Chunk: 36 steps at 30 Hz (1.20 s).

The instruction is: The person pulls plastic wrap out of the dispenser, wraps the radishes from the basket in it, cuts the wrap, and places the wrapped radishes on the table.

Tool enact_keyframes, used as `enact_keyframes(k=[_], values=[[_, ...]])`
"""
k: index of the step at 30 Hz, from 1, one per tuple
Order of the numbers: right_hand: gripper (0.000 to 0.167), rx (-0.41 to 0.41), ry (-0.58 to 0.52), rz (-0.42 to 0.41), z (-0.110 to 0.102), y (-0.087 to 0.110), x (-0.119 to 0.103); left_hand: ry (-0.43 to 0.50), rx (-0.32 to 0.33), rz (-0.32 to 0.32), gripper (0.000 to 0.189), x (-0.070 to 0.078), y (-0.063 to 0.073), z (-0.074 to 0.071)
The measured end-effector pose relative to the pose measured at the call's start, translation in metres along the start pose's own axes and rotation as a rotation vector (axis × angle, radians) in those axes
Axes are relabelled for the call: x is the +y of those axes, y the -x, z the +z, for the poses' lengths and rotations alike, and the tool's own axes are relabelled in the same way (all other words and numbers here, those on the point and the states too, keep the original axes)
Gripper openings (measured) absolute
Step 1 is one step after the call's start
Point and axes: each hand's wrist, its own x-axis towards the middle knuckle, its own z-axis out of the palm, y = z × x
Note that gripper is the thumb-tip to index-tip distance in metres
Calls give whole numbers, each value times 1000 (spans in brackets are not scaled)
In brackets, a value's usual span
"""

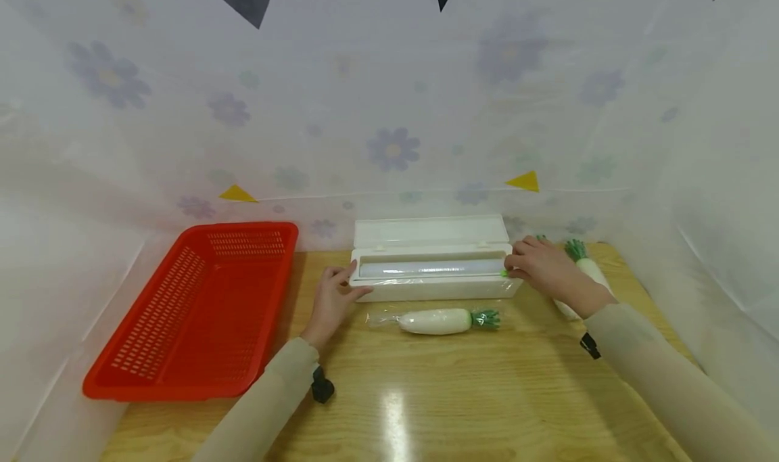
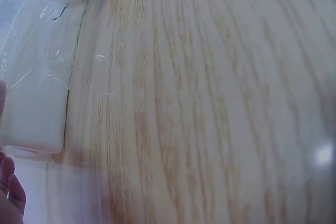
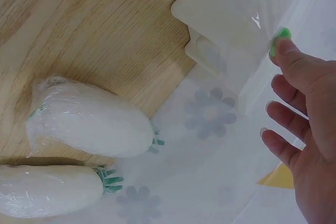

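Observation:
A white cling film dispenser [image 1: 435,289] stands with its lid [image 1: 431,231] raised, and a roll of film [image 1: 429,268] lies inside. Clear film drapes over its front. My left hand [image 1: 328,303] holds the dispenser's left end, thumb at the front and forefinger at the top corner; in the left wrist view only a few fingertips [image 2: 16,190] show. At the right end, my right hand [image 1: 548,269] pinches a small green piece [image 3: 281,40] between thumb and forefinger, right at the film; its other fingers are bent loosely. A film-wrapped white radish [image 1: 435,321] with green leaf stubs lies in front of the dispenser.
Two more wrapped radishes, one nearer the dispenser [image 3: 94,119] and one beyond it [image 3: 50,190], lie on the right under my right forearm. A red plastic basket [image 1: 282,299] stands at the left. Flowered plastic sheeting [image 1: 389,103] encloses the wooden table [image 1: 450,401].

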Motion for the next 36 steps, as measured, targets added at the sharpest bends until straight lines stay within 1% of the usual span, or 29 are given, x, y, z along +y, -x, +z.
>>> enact_keyframes(k=[6, 9, 13, 15, 20, 26, 28, 31, 33, 34, 36], values=[[14, -19, 67, -19, 0, -1, -1, 8, -17, -14, 69, 0, 0, 0], [15, -13, 59, -23, -2, -1, -2, 24, -20, -32, 69, -1, 0, 0], [17, 8, 33, -9, -4, 2, 0, 30, -24, -30, 70, -1, -2, 0], [16, 5, 14, 5, -2, 4, 2, 35, -24, -33, 70, -1, -2, 1], [14, -5, -41, 65, -1, 10, 7, 59, -31, -74, 69, 1, -1, -1], [12, 5, -151, 105, 5, 17, 15, 52, -17, -69, 69, 4, -2, -3], [12, -3, -182, 124, 7, 19, 15, 44, -31, -77, 71, 4, -1, -3], [13, -29, -188, 157, 8, 23, 12, 54, -73, -92, 73, 2, -1, -2], [19, -50, -177, 188, 7, 25, 7, 72, -95, -99, 74, 1, -1, -2], [24, -50, -157, 198, 7, 25, 4, 82, -103, -103, 74, -1, -1, -2], [32, -16, -120, 218, 6, 25, -3, 110, -118, -118, 75, -3, -3, -3]])
